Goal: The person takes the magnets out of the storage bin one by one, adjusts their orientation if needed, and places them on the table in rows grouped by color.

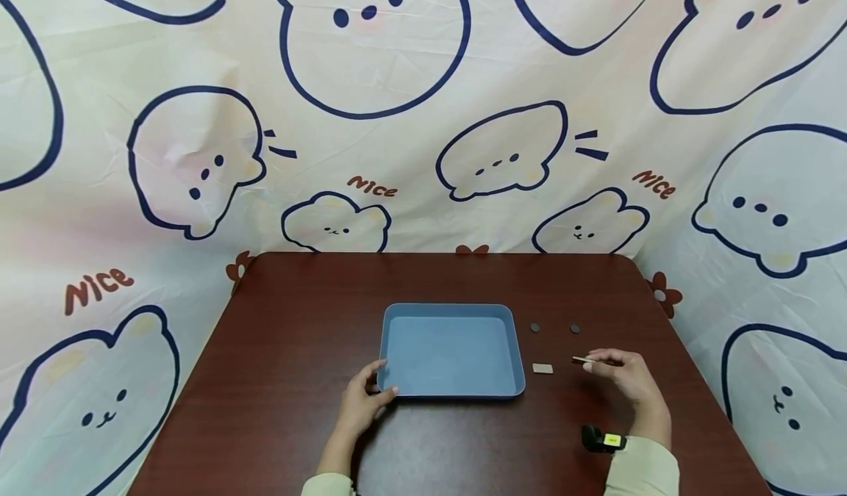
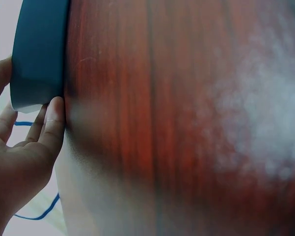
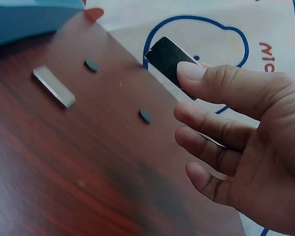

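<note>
A blue rectangular tray (image 1: 453, 392) lies on the table with nothing inside it. My left hand (image 1: 360, 402) holds its near left corner, thumb at the front wall and fingers along the left side; the left wrist view shows the fingers (image 2: 54, 123) against the tray's corner (image 2: 39, 54). My right hand (image 1: 625, 375) is raised right of the tray and pinches a small flat rectangular plate (image 3: 169, 61) between thumb and forefinger. The plate has a dark face and a pale edge. The other fingers are loosely bent.
A similar small plate, pale side up (image 1: 542, 369), lies between tray and right hand. Behind it are two small dark discs, one nearer the tray (image 1: 534, 328) and one farther right (image 1: 575, 329). The brown table (image 1: 298, 320) meets a cloth backdrop (image 1: 410, 143) with cartoon outlines.
</note>
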The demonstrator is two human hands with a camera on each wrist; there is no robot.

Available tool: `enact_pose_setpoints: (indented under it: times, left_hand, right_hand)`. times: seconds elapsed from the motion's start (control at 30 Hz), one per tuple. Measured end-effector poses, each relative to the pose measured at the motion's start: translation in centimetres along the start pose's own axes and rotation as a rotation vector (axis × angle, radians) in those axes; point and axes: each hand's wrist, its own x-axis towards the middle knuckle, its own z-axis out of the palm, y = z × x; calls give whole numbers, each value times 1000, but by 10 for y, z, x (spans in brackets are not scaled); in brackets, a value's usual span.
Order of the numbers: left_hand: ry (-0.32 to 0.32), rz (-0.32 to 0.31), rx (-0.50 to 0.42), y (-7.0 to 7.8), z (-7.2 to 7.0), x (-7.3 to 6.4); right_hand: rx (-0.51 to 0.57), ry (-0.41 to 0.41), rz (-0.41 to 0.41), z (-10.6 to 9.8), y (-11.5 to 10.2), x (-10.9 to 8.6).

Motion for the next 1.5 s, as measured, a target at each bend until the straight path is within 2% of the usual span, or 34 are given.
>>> enact_pose_setpoints:
  times: [0.17, 0.37, 0.57, 0.77, 1.0, 1.23, 1.5]
  left_hand:
    - [-4, 7, -4, 1, 0, 1]
    - [9, 13, 5, 1, 0, 1]
    - [9, 15, 4, 1, 0, 1]
    - [12, 23, 0, 2, 0, 1]
    - [23, 67, 18, 3, 1, -1]
    - [15, 16, 2, 3, 1, -1]
    - [18, 4, -1, 3, 2, -1]
  right_hand:
    - [-34, -18, 56, -12, 9, -1]
    - [-61, -42, 84, -21, 17, 2]
    - [-69, -70, 113, -24, 23, 6]
    - [-135, -102, 108, -24, 32, 15]
    - [-153, -112, 117, -24, 38, 22]
    - [-177, -126, 108, -26, 38, 26]
    - [-199, -181, 84, -29, 36, 31]
